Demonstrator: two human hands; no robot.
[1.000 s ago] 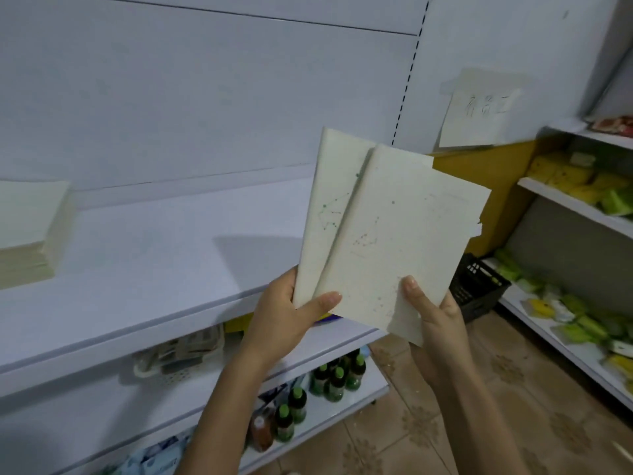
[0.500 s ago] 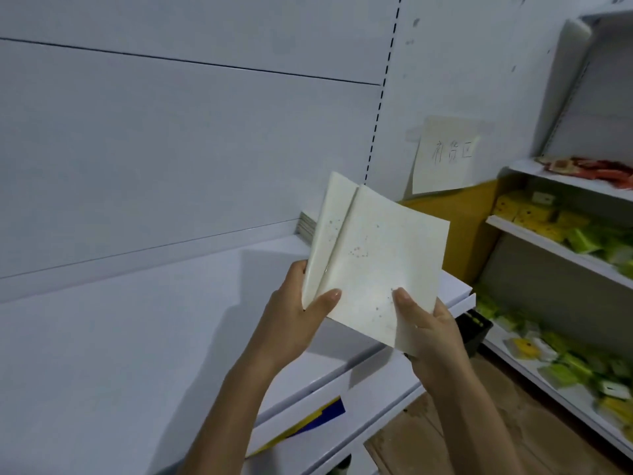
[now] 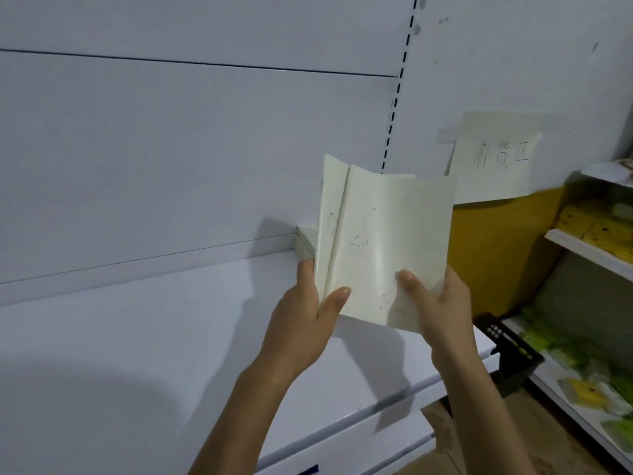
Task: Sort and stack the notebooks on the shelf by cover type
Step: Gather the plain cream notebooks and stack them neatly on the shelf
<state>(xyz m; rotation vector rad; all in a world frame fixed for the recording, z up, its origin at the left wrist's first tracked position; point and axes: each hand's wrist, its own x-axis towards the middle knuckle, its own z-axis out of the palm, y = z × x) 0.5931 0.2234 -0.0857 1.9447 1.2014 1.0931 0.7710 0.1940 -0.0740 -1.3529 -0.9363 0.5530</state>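
The left hand (image 3: 308, 313) pinches the near-left corners of two cream notebooks, held upright above the white shelf (image 3: 137, 337). The right hand (image 3: 435, 303) grips the front notebook (image 3: 387, 241) at its near-right edge, and the rear notebook (image 3: 330, 214) fans out to the left. Behind them, a low stack of notebooks (image 3: 304, 242) lies against the shelf's far panel. A handwritten paper sign (image 3: 496, 156) hangs on the wall to the right.

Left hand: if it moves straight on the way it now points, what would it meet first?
Probably the notebook stack at the back of the shelf, just beyond the left hand; depth is unclear.
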